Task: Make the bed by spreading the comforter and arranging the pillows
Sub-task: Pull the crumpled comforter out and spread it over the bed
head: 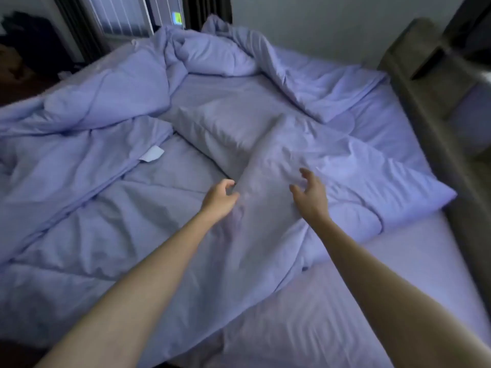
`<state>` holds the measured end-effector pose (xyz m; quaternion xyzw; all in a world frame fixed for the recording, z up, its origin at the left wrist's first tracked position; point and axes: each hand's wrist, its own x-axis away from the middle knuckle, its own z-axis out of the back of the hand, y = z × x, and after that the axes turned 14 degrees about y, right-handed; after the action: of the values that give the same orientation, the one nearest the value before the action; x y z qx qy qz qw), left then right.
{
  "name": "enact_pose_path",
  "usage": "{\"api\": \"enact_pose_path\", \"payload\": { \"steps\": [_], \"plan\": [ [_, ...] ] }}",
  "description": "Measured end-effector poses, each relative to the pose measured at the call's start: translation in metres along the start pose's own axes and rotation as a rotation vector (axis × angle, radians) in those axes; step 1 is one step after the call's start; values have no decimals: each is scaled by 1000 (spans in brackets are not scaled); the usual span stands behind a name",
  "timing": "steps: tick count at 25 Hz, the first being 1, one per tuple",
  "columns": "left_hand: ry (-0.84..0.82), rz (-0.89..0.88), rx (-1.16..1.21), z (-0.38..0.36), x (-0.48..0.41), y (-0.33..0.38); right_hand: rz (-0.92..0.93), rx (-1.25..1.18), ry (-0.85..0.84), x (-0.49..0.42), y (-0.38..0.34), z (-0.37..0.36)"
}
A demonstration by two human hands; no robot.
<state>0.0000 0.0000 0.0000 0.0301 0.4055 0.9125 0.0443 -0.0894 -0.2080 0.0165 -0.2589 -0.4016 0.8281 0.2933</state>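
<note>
Both hands reach out over the bed toward the long pillow (265, 187) in the middle. The left hand (220, 199) has its fingers curled and pinches the left side of that pillow. The right hand (310, 193) is open, fingers spread, just over the pillow's right side; I cannot tell if it touches the cloth.

A second pillow (220, 128) lies behind the long pillow and leans against it. The purple comforter (93, 168) is all bunched up. It is piled in big folds to the left of the long pillow and behind it, and more of it lies to the right. Part of it sits under the long pillow too.

A small white tag (152, 154) sticks out of the comforter, left of the long pillow. No words can be read on it.

The bare sheet (345, 301) shows in front and to the right of the long pillow. A dark headboard (430, 115) runs along the far right.
</note>
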Motion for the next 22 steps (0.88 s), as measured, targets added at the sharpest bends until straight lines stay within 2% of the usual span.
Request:
{"api": "enact_pose_path", "payload": {
  "steps": [2, 4, 6, 8, 10, 12, 15, 16, 17, 20, 22],
  "plan": [
    [11, 87, -35, -9, -4, -12, 49, 412, -85, 5, 14, -9],
    [-27, 203, 6, -23, -2, -23, 79, 565, -192, 13, 32, -11],
    [-89, 299, 91, -35, 4, -27, 133, 550, -224, 16, 47, -8],
    [-126, 324, 236, -39, 8, -18, 166, 522, -257, 11, 51, -1],
    [-139, 297, 395, -38, 12, -3, 92, 434, -322, 4, 36, 8],
    [-212, 180, 435, -33, 19, 17, -31, 301, -324, -6, 10, 17],
    [-462, -115, 382, -25, 50, 49, -264, 98, -199, -28, -26, 28],
    [-543, -218, 319, -24, 67, 57, -290, 34, -169, -32, -35, 30],
    [-608, -316, 241, -26, 87, 64, -264, 50, -155, -33, -40, 31],
    [-728, -562, 85, -46, 147, 64, -157, 386, -180, -24, -29, 38],
    [-806, -643, 1, -53, 177, 54, -124, 538, -90, -13, -2, 45]
  ]
}}
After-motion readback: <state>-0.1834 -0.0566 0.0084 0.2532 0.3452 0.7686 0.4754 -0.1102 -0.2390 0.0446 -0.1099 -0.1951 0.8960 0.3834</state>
